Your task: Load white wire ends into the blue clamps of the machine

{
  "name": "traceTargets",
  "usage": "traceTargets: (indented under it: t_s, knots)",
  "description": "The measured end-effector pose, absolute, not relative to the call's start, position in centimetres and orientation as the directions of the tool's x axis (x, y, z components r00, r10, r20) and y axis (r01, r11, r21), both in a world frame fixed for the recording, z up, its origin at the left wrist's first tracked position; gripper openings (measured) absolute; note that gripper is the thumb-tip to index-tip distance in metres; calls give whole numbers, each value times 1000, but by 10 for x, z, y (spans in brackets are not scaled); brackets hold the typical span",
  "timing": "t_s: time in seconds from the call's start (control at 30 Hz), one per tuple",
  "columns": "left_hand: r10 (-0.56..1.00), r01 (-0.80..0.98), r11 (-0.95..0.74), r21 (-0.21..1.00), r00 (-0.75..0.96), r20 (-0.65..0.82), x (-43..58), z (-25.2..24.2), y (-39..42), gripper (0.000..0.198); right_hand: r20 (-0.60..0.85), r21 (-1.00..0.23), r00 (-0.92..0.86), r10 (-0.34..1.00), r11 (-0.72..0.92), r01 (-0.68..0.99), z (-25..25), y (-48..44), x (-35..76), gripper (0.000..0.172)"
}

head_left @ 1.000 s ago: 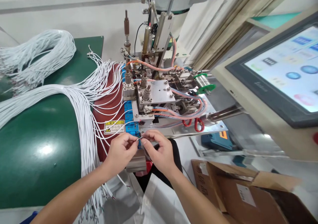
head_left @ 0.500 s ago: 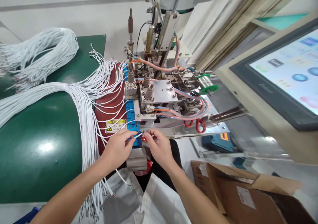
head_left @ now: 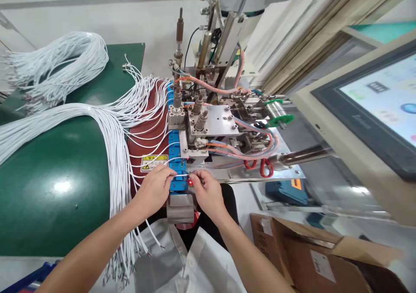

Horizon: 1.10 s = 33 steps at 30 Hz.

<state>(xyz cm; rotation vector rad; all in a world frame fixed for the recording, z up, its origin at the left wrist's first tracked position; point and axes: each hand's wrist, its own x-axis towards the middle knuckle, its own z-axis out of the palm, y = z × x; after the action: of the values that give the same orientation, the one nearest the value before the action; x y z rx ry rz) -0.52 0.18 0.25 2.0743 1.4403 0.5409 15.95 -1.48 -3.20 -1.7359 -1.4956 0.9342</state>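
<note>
White cable (head_left: pixel 181 175) runs between both hands at the frame's centre, over the blue fixture row (head_left: pixel 178 185). The left hand (head_left: pixel 154 188) has its grip pinched around the cable; the right hand (head_left: pixel 209 192) pinches its end. A cable bundle (head_left: pixel 114 163) drapes over the green desk (head_left: pixel 58 215), left of frame.

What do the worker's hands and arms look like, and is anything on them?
The left hand and right hand are bare, with no gloves and no rings that I can see. No sleeve, watch or bracelet shows on the left forearm or right forearm. Whitish clothing shows between the arms.
</note>
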Motion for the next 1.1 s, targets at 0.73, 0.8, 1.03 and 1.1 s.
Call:
traceTargets:
  t_s: [0.73, 0.8, 1.03, 1.1]
  knots:
    - [930, 756, -299, 582, 369, -1, -5, -2, 2, 19, -199, -868, -63, 978, -146, 474, -39, -6, 169, 16]
    - [931, 738, -294, 607, 366, 6, -6, -2, 3, 18, -132, -859, -110, 985, -58, 509, -38, -5, 172, 16]
    - [921, 710, -328, 623, 386, 45, -8, -5, 3, 19, 101, -687, -163, 982, 187, 702, -42, 0, 168, 29]
    - [917, 704, -344, 621, 393, 62, -9, -7, 3, 19, 109, -698, -97, 989, 146, 701, -48, 1, 162, 33]
